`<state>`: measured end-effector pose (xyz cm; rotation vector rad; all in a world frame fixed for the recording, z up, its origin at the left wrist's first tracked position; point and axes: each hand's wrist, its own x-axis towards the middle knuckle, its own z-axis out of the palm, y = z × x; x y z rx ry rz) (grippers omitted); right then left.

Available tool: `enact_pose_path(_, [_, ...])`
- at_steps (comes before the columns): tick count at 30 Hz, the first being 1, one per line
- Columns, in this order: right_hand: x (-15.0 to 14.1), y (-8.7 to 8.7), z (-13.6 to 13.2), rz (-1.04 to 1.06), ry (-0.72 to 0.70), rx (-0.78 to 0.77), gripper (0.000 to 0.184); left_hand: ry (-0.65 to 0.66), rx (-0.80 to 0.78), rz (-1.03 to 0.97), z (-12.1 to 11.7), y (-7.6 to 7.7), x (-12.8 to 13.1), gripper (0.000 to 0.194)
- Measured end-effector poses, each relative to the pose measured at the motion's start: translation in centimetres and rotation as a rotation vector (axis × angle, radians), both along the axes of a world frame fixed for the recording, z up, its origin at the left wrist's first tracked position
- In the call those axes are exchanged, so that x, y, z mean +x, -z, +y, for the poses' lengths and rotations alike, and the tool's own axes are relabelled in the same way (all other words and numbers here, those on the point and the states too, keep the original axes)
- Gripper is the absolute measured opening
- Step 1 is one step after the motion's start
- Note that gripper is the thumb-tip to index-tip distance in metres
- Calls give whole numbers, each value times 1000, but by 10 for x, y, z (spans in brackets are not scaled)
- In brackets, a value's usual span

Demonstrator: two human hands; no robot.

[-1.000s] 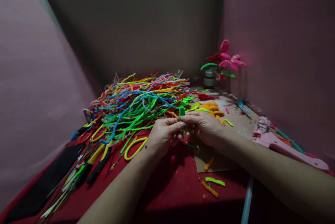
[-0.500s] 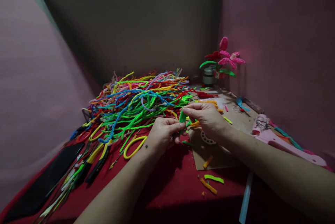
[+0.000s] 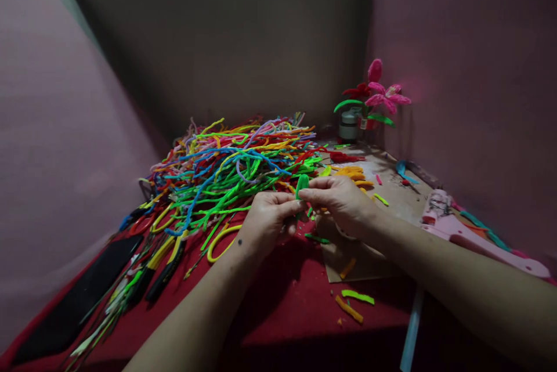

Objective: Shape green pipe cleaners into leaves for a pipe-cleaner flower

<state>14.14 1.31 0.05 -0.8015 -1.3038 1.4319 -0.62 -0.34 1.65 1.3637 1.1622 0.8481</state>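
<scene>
A green pipe-cleaner leaf (image 3: pixel 301 184) stands upright between my two hands, over the front edge of the board. My left hand (image 3: pixel 272 215) pinches it low down with thumb and forefinger. The fingers of my right hand (image 3: pixel 337 201) close on its right side a little higher. The leaf's lower end is hidden behind the fingers. Just below my hands lies a short dark green piece (image 3: pixel 317 238). Behind my left hand spreads a large heap of coloured pipe cleaners (image 3: pixel 235 169).
Pliers (image 3: pixel 163 264), a black flat object (image 3: pixel 78 302) and yellow scissor handles (image 3: pixel 221 243) lie left. A pink glue gun (image 3: pixel 483 241) with a glue stick (image 3: pixel 411 325) is at right. Pink pipe-cleaner flowers (image 3: pixel 385 96) stand at the back. Orange and yellow scraps (image 3: pixel 357 296) lie in front.
My right hand has shifted down along the leaf, from its top to its side, leaving the rounded tip uncovered. My left hand keeps its pinch.
</scene>
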Motion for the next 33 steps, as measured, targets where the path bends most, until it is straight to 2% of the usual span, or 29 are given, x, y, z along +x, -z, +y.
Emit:
enact_pose_path(4, [0, 3, 0, -1, 4, -45, 22, 48, 7, 17, -1, 0, 0, 24])
enact_pose_path(9, [2, 1, 4, 39, -1, -145, 21, 198, 23, 64, -4, -6, -4, 31])
enact_pose_path(12, [2, -2, 6, 93, 3, -189, 17, 104, 109, 108, -4, -8, -5, 26])
enact_pose_path(15, [1, -3, 6, 173, 45, -231, 15, -34, 429, 125, -1, -3, -6, 16])
enact_pose_path(19, [-1, -4, 7, 219, 98, -343, 15, 88, 1014, 357, 4, 8, -9, 14])
enact_pose_path(21, [-1, -4, 8, 235, 99, -384, 17, 130, 1210, 467, 5, 14, -11, 16])
enact_pose_path(23, [0, -3, 10, 250, 90, -390, 17, 138, 1312, 513, 6, 18, -13, 19])
enact_pose_path(28, [1, 4, 12, 196, 38, -312, 15, 216, 1354, 540, 7, 19, -15, 24])
enact_pose_path(33, [1, 8, 9, 134, -38, -195, 17, 311, 1221, 442, 1, 8, -13, 18])
